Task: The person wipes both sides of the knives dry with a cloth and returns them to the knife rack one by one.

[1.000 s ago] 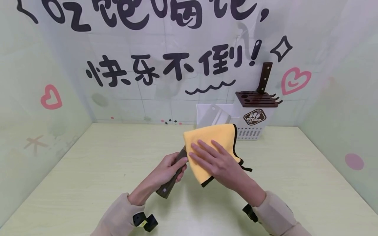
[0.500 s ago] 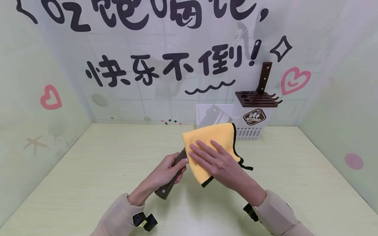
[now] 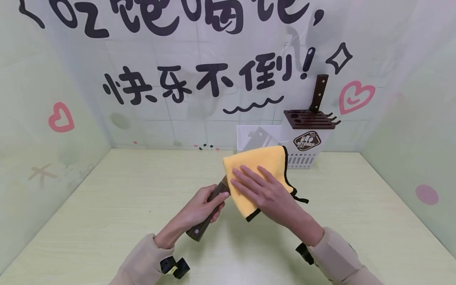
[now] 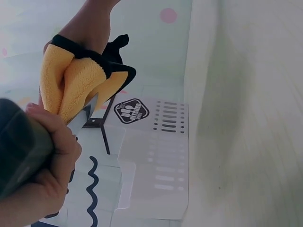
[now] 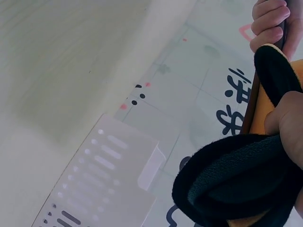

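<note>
My left hand (image 3: 204, 209) grips the dark wooden handle (image 3: 204, 223) of a cleaver, held above the table. The cleaver's broad metal blade (image 3: 259, 137) slants up and away to the right, and its far corner with a small hole shows past the cloth. A yellow cloth (image 3: 254, 158) with black edging is folded over most of the blade. On top of the cloth lie the extended fingers of my right hand (image 3: 265, 194). In the right wrist view that hand's thumb (image 5: 284, 118) presses from the other side, so cloth and blade are pinched between.
At the back right stands a white perforated holder (image 3: 301, 160) with a dark brown slotted top (image 3: 310, 120). A riveted brown handle (image 3: 319, 93) sticks up from it. Decorated walls enclose the pale wooden table (image 3: 142, 186) at the back and both sides.
My right hand and the cloth have shifted slightly up and to the right along the blade. Less of the blade's far end shows. My left hand keeps its grip, nearly still.
</note>
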A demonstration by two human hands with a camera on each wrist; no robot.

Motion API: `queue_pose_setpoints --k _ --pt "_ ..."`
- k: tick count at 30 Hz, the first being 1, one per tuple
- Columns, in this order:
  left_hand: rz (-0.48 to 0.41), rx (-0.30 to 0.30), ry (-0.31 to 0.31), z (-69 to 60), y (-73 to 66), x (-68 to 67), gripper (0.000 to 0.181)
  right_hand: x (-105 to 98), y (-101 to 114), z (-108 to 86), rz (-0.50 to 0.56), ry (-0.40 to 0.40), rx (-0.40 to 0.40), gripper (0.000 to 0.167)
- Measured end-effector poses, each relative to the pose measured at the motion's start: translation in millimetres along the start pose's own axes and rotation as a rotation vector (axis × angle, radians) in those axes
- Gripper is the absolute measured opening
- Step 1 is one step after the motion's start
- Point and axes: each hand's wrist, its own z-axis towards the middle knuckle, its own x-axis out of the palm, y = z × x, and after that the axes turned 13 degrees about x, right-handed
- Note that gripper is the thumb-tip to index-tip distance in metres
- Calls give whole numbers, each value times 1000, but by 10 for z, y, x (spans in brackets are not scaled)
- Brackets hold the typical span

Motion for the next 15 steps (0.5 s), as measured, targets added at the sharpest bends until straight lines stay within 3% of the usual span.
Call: queue_pose_setpoints --k 15 --pt "25 4 14 -19 -32 -11 33 -21 -103 -8 -23 44 55 54"
